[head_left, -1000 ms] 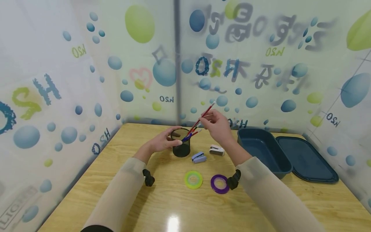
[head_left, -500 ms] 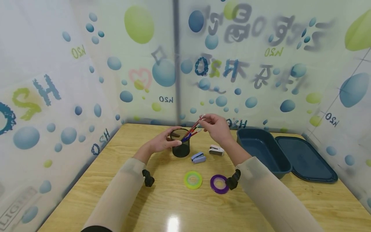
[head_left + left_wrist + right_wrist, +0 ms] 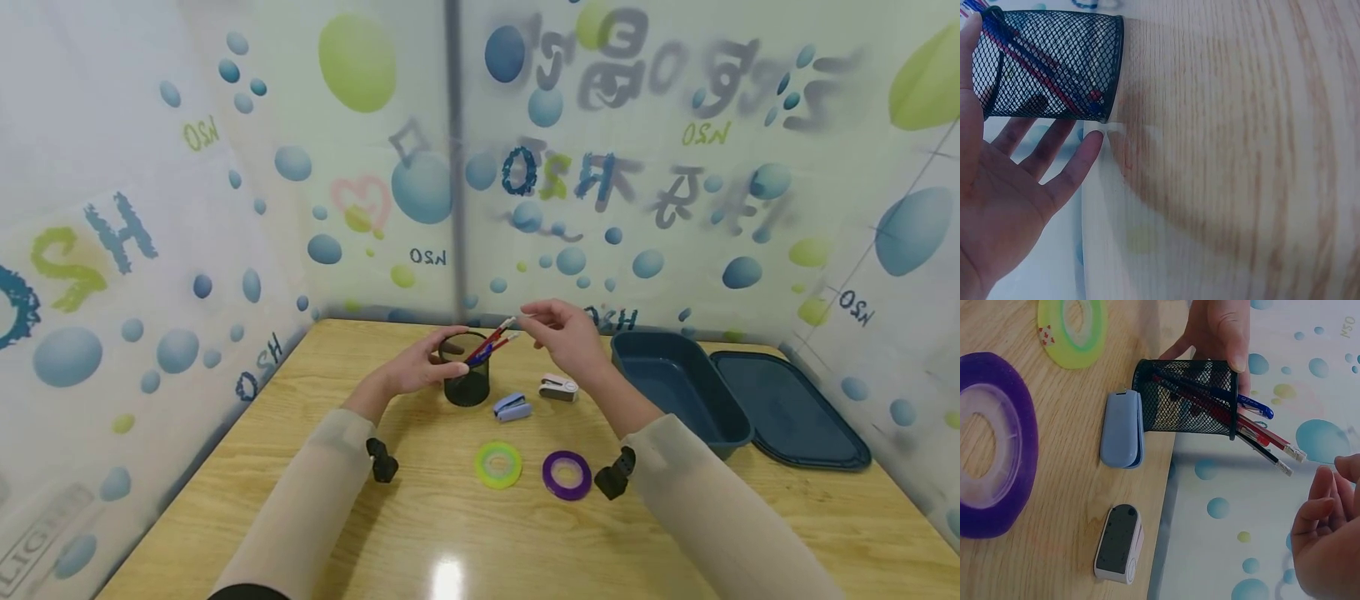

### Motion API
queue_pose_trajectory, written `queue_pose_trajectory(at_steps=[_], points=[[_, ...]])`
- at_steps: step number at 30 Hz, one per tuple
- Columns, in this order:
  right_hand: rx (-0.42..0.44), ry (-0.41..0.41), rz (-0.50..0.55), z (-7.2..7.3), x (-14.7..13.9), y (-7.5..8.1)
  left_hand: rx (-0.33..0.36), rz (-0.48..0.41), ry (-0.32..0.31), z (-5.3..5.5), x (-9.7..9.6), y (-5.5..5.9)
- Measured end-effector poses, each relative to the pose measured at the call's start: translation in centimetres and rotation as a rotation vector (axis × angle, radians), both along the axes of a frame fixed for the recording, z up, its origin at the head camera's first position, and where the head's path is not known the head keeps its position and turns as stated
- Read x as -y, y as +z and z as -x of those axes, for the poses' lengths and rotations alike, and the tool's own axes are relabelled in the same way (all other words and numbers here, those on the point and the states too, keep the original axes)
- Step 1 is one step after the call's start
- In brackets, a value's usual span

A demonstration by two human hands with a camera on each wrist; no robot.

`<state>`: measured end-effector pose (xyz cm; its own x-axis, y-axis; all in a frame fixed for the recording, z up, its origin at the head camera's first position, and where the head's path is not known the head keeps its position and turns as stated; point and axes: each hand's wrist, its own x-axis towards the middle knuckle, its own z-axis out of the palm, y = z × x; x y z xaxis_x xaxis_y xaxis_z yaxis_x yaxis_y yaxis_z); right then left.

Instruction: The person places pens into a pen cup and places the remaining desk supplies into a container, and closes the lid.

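A black mesh pen cup (image 3: 467, 388) stands upright on the wooden table in the head view. My left hand (image 3: 411, 367) holds it, thumb at the near rim and fingers around the far side; the left wrist view shows the fingers behind the mesh (image 3: 1054, 62). Red pencils (image 3: 1285, 447) with white erasers, a dark pencil (image 3: 1272, 459) and a blue pen (image 3: 1257, 407) lean out of the cup. My right hand (image 3: 568, 337) hovers just right of the pencil ends, fingers loosely bent with nothing between them, apart from the pencils in the right wrist view.
In front of the cup lie a light blue stapler (image 3: 513, 407) and a white-and-dark stapler (image 3: 558, 387). Nearer are a yellow-green tape roll (image 3: 484, 475) and a purple tape roll (image 3: 551, 483). A dark blue bin (image 3: 675, 367) and its flat lid (image 3: 795, 408) are at right.
A red pencil pinched by my right hand has gone down into the cup and been let go. The right hand has lowered, then drawn slightly away. My left hand has stayed on the cup.
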<state>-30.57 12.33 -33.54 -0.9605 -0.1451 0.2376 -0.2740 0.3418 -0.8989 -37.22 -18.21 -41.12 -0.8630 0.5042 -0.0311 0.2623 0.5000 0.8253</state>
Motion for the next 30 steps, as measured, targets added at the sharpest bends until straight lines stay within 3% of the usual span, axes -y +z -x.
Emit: queue_pose_trajectory(at_steps=[10, 22, 26, 30], points=[[-0.013, -0.026, -0.043, -1.0, -1.7, -0.5, -0.012, 0.011, 0.008, -0.1, -0.2, 0.2], [-0.020, -0.002, -0.071, -2.7, -3.4, -1.0, -0.032, 0.013, -0.007, -0.3, -0.2, 0.2], [-0.020, -0.003, -0.071, -3.1, -3.9, -1.2, -0.044, 0.022, 0.017, -0.4, -0.1, 0.3], [-0.015, 0.008, -0.078, -3.6, -4.5, -1.4, -0.065, -0.035, 0.085, -0.6, 0.1, 0.4]])
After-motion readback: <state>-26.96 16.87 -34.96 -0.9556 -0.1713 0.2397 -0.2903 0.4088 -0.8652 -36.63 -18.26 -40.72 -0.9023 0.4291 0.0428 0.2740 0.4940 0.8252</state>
